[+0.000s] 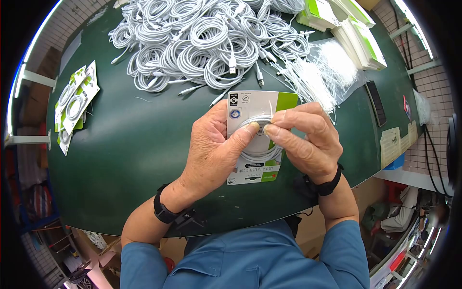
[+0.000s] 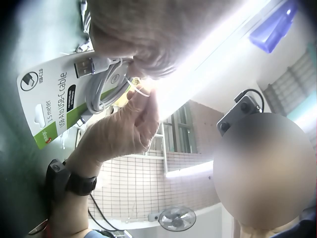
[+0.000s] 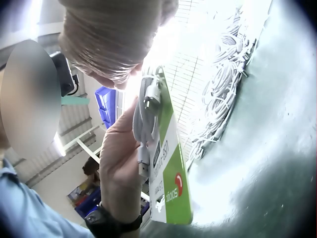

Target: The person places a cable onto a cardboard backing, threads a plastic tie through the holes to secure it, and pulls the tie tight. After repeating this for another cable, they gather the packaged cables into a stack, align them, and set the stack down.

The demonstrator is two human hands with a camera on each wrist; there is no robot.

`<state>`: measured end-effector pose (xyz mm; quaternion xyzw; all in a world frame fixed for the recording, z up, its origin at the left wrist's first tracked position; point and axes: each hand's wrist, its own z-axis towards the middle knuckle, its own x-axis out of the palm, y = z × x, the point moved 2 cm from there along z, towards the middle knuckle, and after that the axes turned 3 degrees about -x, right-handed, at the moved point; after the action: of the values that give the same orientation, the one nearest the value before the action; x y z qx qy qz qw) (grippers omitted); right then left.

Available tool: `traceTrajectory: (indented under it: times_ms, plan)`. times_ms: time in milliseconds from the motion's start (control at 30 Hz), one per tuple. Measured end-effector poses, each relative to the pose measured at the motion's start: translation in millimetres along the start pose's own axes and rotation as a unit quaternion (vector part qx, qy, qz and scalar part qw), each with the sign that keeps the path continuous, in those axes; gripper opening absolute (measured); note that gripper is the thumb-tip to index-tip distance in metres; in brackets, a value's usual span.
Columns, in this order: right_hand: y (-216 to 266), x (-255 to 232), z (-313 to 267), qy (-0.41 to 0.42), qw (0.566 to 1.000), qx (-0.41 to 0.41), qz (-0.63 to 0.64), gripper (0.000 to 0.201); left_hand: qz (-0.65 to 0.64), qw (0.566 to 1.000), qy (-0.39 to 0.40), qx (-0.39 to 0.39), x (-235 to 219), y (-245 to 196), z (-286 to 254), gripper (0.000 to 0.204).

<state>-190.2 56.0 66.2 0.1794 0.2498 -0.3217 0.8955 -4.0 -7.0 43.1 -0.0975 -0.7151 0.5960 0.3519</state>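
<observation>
My left hand (image 1: pixel 208 147) grips a white-and-green packaging card (image 1: pixel 250 103), its thumb pressing on a coiled white USB cable (image 1: pixel 260 156) that lies against the card's face. The card reads "USB-A to USB-C cable" and stands upside down in the head view. At the coil's upper right, my right hand (image 1: pixel 310 139) pinches a thin white cable tie (image 2: pixel 140 90) between thumb and forefinger. In the left wrist view the USB-A plug (image 2: pixel 91 67) lies along the card beside the coil. The right wrist view shows both cable ends hanging at the card's front.
A large heap of coiled cables (image 1: pixel 192 43) covers the back of the green table (image 1: pixel 130 168). Loose white cable ties (image 1: pixel 317 82) lie on a plastic bag at right, near stacked cards (image 1: pixel 358 43) and a phone (image 1: pixel 376 103). Carded cables (image 1: pixel 76 106) lie at left.
</observation>
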Motion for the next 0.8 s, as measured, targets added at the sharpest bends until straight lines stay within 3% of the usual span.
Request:
traceTrajectory:
  times_ms: [800]
  plan:
    - [3.1,4.6,-2.2,-0.007,0.999,0.017,0.036,0.044,0.018,1.0,-0.004,0.004,-2.6,-3.9,1.2,0.036]
